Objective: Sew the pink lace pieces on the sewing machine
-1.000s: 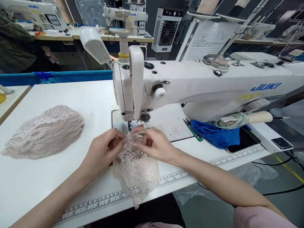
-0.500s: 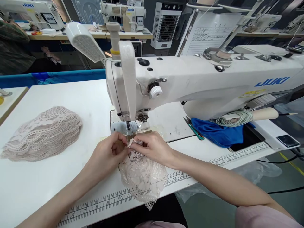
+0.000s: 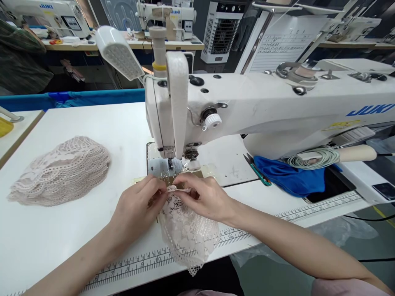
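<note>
A pale pink lace piece (image 3: 189, 234) hangs from my fingers over the table's front edge, its scalloped tip past the printed ruler. My left hand (image 3: 140, 203) pinches the upper edge of the lace between thumb and index finger. Close beside it, my right hand (image 3: 205, 195) pinches the same edge, which is stretched in a short strip between them. Both hands are just in front of the presser foot (image 3: 170, 165) of a white sewing machine (image 3: 265, 100). The palm sides of the fingers are partly hidden.
A stack of matching lace pieces (image 3: 61, 172) lies left on the white table (image 3: 129, 127). Right of the needle area are small snips (image 3: 257, 170), a blue cloth (image 3: 290, 174), a dark phone (image 3: 331, 187) and a cord bundle (image 3: 314, 158). A person's sleeve (image 3: 18, 53) shows behind at left.
My fingers have straightened the lace edge, which was bunched before and now lies flatter between both hands. My left hand has turned more back-up. The whole view has shifted slightly.
</note>
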`<state>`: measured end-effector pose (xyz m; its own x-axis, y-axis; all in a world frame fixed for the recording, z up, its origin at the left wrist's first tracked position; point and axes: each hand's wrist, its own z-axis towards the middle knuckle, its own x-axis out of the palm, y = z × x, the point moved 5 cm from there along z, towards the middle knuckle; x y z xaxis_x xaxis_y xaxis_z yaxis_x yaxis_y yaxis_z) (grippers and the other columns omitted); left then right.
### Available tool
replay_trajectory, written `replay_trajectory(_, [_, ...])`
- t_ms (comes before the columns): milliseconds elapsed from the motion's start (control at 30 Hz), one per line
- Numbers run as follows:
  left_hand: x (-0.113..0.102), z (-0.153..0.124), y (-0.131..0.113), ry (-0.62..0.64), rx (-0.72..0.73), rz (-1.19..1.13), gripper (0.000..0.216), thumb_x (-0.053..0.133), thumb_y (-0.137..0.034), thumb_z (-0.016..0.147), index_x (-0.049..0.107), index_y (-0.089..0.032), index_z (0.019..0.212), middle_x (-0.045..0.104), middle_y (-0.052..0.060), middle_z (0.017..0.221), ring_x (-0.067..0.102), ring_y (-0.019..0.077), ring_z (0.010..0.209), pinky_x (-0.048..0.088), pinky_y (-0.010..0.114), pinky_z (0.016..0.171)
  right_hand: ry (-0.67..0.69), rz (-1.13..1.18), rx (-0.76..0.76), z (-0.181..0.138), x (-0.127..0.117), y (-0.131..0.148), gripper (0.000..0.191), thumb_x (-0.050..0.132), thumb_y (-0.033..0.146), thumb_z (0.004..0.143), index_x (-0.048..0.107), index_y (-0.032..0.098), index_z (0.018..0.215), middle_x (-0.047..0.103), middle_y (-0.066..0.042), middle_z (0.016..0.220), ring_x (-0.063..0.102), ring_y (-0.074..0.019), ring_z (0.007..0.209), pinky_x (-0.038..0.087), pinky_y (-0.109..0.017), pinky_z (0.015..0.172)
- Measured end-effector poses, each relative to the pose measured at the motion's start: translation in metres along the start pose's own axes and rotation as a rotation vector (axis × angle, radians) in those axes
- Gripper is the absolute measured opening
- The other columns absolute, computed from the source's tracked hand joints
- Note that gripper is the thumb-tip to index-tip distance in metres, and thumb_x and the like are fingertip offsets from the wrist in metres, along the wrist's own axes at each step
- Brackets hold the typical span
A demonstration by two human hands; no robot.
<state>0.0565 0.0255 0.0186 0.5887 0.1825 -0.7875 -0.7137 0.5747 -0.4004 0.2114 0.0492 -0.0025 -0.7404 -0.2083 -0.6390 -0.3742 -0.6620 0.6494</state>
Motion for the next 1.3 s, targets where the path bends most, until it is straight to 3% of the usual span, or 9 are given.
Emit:
replay_trajectory(167, [-0.001,-0.002,-0.003,-0.043,0.094,0.069,0.008,0.052,-0.014,0.089,0.051,-0.020,0.084,0.058,-0.004,0.070,0.051,0.0084,0.058,0.040,0.020,0.052,0.010,-0.048,-0.066,-0.002,0.000,0.005,0.013,0.047,0.021,0.095,0.053,0.016,0.105,0.066,0.002,0.077,0.039,-0.0029,0.039,0.033,-0.017,0.038])
replay_trajectory(367, [0.000,-0.002,-0.004,-0.043,0.140,0.072,0.009,0.055,-0.011,0.087,0.051,-0.019,0.086,0.059,-0.002,0.071,0.051,0.0105,0.060,0.040,0.023,0.056,0.030,-0.040,-0.012,-0.001,-0.001,0.002,0.013,0.046,0.021,0.093,0.052,0.017,0.104,0.056,0.007,0.061,0.035,-0.0044,0.039,0.032,-0.018,0.039])
replay_trajectory(733, [-0.002,-0.002,-0.009,-0.064,0.216,0.111,0.015,0.056,-0.009,0.086,0.047,-0.021,0.086,0.058,-0.004,0.066,0.050,0.0107,0.056,0.039,0.024,0.055,0.005,-0.026,-0.079,-0.002,-0.002,0.006,0.019,0.047,0.011,0.087,0.053,0.016,0.105,0.067,0.001,0.084,0.043,-0.0031,0.045,0.032,-0.017,0.039])
replay_trajectory(1000, [-0.004,-0.001,-0.011,-0.089,0.240,0.125,0.015,0.055,-0.007,0.087,0.048,-0.021,0.085,0.059,-0.004,0.065,0.055,0.0101,0.058,0.040,0.024,0.054,-0.019,-0.022,-0.100,-0.001,-0.004,0.008,0.017,0.047,0.009,0.086,0.055,0.014,0.100,0.065,0.002,0.075,0.038,-0.0026,0.042,0.030,-0.016,0.037])
replay_trajectory(1300, [-0.002,-0.003,-0.010,-0.107,0.274,0.109,0.014,0.057,-0.006,0.085,0.049,-0.018,0.086,0.060,-0.003,0.067,0.052,0.0090,0.059,0.040,0.023,0.055,-0.058,-0.059,-0.203,-0.001,-0.004,0.011,0.022,0.044,0.009,0.089,0.057,0.013,0.105,0.068,0.002,0.071,0.050,-0.0044,0.044,0.039,-0.015,0.038])
